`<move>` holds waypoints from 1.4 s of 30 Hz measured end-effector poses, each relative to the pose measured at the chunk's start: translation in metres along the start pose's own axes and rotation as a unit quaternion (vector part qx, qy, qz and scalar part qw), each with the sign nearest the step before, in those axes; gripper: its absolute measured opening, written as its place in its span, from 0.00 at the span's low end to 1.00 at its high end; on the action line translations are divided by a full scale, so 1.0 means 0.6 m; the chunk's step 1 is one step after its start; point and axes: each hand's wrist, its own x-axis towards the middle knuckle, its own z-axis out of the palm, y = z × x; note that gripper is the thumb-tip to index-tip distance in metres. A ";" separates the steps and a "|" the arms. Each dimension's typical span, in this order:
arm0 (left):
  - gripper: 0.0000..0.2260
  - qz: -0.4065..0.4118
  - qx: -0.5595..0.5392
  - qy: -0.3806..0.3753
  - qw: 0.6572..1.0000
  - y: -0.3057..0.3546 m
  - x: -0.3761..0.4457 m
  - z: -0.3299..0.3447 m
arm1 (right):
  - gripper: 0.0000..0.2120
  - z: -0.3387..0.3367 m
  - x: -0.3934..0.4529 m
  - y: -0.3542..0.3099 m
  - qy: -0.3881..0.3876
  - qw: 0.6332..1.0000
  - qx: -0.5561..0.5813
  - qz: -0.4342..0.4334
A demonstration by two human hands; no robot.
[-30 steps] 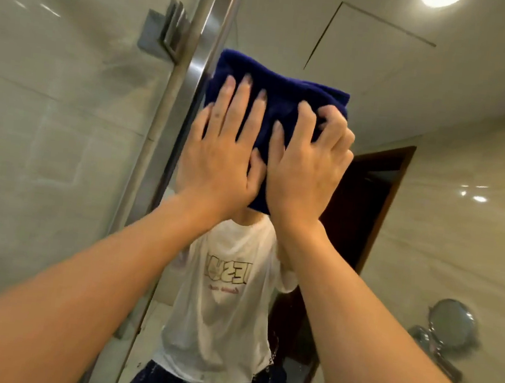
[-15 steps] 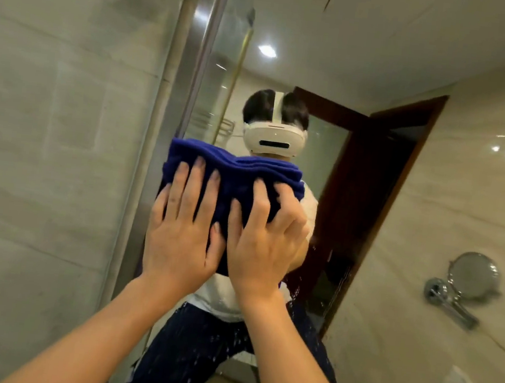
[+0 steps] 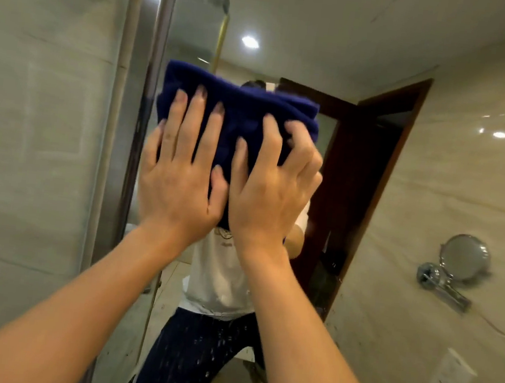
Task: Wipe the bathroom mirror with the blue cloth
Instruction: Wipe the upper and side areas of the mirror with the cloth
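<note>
Both hands press the folded blue cloth (image 3: 237,117) against the mirror (image 3: 294,32), left hand (image 3: 180,177) flat with straight fingers, right hand (image 3: 271,190) curled into its edge, the cloth higher than half a second ago.

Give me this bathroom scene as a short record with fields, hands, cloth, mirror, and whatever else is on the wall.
setting: bathroom, head view facing the mirror
cloth: folded blue cloth, held flat against the mirror
left hand: left hand, fingers straight, pressing the cloth
right hand: right hand, fingers curled over the cloth's right part
mirror surface: water droplets low down
left of mirror: metal post
right wall: round swing-arm mirror; white wall plate
</note>
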 end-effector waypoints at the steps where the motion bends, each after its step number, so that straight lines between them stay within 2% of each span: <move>1: 0.31 -0.005 -0.001 -0.006 1.000 0.005 -0.031 0.005 | 0.16 -0.005 -0.030 0.007 -0.006 1.000 0.000 -0.009; 5: 0.31 -0.033 0.005 -0.028 0.999 0.030 -0.109 0.015 | 0.17 -0.024 -0.095 0.041 -0.031 0.998 -0.001 -0.062; 9: 0.31 -0.036 -0.005 -0.028 0.999 0.078 -0.088 0.018 | 0.16 -0.046 -0.060 0.086 -0.042 0.994 -0.009 -0.096; 13: 0.32 0.032 -0.044 -0.022 0.998 0.162 0.017 0.019 | 0.17 -0.073 0.038 0.157 0.004 0.996 -0.073 -0.042; 16: 0.31 0.017 -0.046 -0.021 0.999 0.189 0.037 0.023 | 0.17 -0.084 0.061 0.172 0.012 0.996 -0.084 -0.028; 22: 0.33 0.035 -0.043 -0.051 0.997 0.184 -0.092 0.041 | 0.17 -0.100 -0.072 0.189 -0.014 0.997 -0.072 -0.022; 27: 0.33 0.005 -0.026 -0.079 0.997 0.196 -0.187 0.047 | 0.19 -0.117 -0.147 0.213 -0.059 0.995 -0.042 -0.068; 32: 0.33 0.006 -0.034 -0.074 0.997 0.224 -0.109 0.042 | 0.17 -0.119 -0.066 0.230 -0.045 0.996 -0.036 -0.071; 37: 0.32 0.018 -0.022 -0.042 0.999 0.281 0.032 0.039 | 0.18 -0.127 0.068 0.258 -0.009 0.998 -0.059 -0.022; 42: 0.32 0.011 -0.016 -0.031 0.999 0.315 -0.006 0.055 | 0.17 -0.142 0.030 0.290 0.003 0.998 -0.054 -0.019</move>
